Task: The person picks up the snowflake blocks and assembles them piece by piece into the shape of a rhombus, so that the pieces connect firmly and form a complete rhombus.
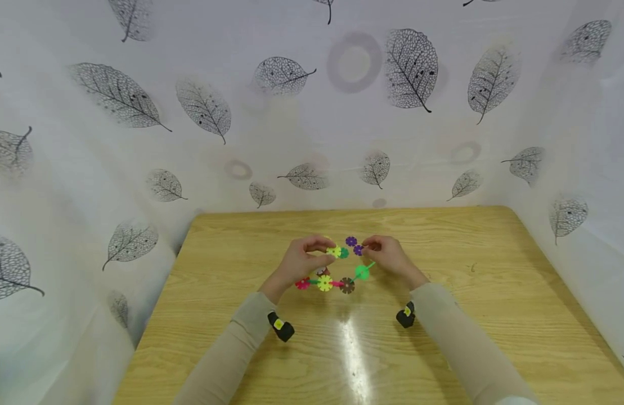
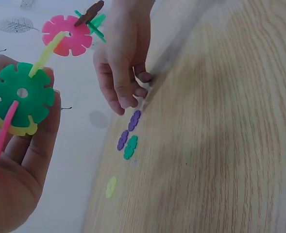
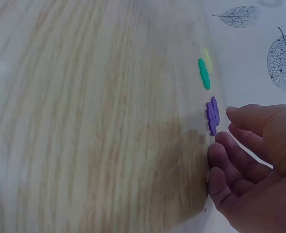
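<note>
My left hand (image 1: 297, 263) holds a linked chain of notched plastic discs (image 1: 324, 283) in pink, yellow, brown and green, raised above the table. In the left wrist view, a green disc (image 2: 22, 94) with a yellow one behind it sits at the left fingers, and a pink disc (image 2: 67, 35) juts out farther along. My right hand (image 1: 391, 259), fingers loosely bent and holding nothing, hovers beside two purple discs (image 3: 212, 116) on the table. Close to those lies a loose green disc (image 3: 204, 74). A loose yellow disc (image 2: 111, 187) rests farther along.
The wooden table (image 1: 230, 337) ends at a back edge against a pale curtain (image 1: 301, 129) printed with leaves. A black wrist camera (image 1: 281, 326) hangs below the left wrist, and another (image 1: 405, 315) below the right.
</note>
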### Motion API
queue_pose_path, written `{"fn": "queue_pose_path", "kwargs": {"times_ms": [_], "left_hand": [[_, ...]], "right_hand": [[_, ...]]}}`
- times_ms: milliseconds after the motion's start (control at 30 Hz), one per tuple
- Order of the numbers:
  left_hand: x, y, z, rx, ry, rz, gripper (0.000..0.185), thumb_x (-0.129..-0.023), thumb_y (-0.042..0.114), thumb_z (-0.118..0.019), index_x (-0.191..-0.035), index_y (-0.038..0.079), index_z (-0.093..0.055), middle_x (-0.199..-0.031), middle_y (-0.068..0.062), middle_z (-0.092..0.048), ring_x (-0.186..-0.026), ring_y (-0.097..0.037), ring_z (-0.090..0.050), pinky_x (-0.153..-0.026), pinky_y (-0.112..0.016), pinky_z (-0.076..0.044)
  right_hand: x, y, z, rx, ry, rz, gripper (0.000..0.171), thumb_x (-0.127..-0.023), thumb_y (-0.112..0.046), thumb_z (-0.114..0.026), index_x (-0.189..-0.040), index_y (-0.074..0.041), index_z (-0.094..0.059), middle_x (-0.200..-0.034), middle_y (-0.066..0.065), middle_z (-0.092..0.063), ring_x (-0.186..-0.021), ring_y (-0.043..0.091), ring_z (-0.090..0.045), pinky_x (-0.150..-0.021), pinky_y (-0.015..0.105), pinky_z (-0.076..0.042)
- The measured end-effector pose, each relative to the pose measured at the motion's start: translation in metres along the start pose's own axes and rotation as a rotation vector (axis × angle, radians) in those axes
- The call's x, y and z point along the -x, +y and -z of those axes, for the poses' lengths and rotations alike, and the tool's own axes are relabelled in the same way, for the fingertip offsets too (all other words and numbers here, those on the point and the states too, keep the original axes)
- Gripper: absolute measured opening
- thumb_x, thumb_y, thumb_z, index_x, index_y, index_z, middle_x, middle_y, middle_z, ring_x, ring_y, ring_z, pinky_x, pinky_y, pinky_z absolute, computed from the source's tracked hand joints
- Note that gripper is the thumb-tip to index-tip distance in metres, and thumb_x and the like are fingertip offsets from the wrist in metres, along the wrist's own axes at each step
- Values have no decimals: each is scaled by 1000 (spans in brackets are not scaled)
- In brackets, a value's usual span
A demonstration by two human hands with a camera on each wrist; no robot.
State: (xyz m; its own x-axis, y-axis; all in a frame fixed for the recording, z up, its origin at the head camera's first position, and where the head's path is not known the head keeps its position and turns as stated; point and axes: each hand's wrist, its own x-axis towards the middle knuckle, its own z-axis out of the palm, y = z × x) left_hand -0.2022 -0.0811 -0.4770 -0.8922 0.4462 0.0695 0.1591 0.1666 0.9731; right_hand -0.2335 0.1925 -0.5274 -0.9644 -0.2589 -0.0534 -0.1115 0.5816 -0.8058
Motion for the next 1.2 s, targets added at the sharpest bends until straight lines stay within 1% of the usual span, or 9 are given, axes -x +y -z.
{"fn": "queue_pose_path", "kwargs": {"times_ms": [267, 400, 500, 600, 733, 833, 967, 1067, 1200], "left_hand": [[1, -2, -1, 13, -35, 47, 28, -88, 19, -77, -114, 11, -71, -111, -9, -70, -104, -32, -64, -74, -34, -60], [1, -3, -1, 12, -39, 70, 29, -89, 15, -76, -116, 9, -70, -113, -10, -70, -107, -35, -63, -74, -34, -60], [3, 0, 0, 7, -42, 72, 28, -90, 12, -74, -117, 6, -70, -115, -11, -70, -110, -37, -61, -75, -32, -59], [7, 13, 0, 2, -44, 73, 27, -90, 11, -74, -116, 5, -70, -116, -11, -70, -111, -36, -61, -75, -29, -57], [12, 25, 0, -1, -47, 62, 27, -91, 11, -73, -116, 3, -69, -116, -12, -70, -110, -35, -61, -76, -28, -57], [13, 26, -1, -12, -46, 53, 27, -91, 11, -72, -116, 3, -69, -118, -13, -69, -108, -27, -63, -78, -29, -57], [13, 27, 0, -18, -47, 60, 28, -90, 10, -73, -117, 4, -69, -119, -12, -70, -106, -17, -64, -79, -29, -57], [11, 21, 0, -13, -53, 64, 28, -90, 10, -73, -117, 3, -69, -119, -12, -70, -107, -19, -65, -80, -29, -58], [5, 5, 2, -7, -50, 68, 30, -90, 12, -74, -119, 5, -69, -120, -11, -71, -110, -25, -65, -80, -32, -59]], "right_hand": [[-6, 8, -7, 42, 24, 16, 33, -92, -18, -71, -120, 0, -67, -97, 8, -69, -90, 22, -63, -81, 37, -56], [-8, 9, -10, 58, 20, 17, 37, -91, -19, -73, -122, 0, -67, -95, 7, -67, -88, 21, -61, -81, 37, -54], [-8, 9, -12, 94, 22, 25, 37, -90, -19, -74, -122, -1, -68, -94, 7, -67, -87, 20, -60, -80, 37, -54], [-8, 7, -13, 124, 35, 22, 35, -89, -19, -75, -119, -2, -69, -93, 7, -66, -86, 21, -59, -79, 37, -53], [-7, 4, -14, 123, 46, 0, 32, -88, -18, -76, -115, -3, -68, -95, 8, -65, -87, 22, -59, -79, 37, -52], [-6, 4, -13, 107, 46, -6, 30, -87, -15, -75, -114, -3, -66, -97, 8, -65, -88, 23, -59, -80, 37, -53], [-4, 5, -9, 39, 27, -33, 26, -89, -11, -72, -113, -4, -65, -99, 10, -66, -92, 24, -61, -83, 39, -54], [-3, 4, -5, 2, 13, -57, 23, -91, -12, -69, -113, -5, -66, -103, 11, -67, -95, 25, -62, -85, 39, -55], [1, -8, 0, 4, -2, -27, 22, -92, -12, -68, -113, -4, -68, -105, 11, -69, -97, 24, -64, -87, 38, -57]]}}
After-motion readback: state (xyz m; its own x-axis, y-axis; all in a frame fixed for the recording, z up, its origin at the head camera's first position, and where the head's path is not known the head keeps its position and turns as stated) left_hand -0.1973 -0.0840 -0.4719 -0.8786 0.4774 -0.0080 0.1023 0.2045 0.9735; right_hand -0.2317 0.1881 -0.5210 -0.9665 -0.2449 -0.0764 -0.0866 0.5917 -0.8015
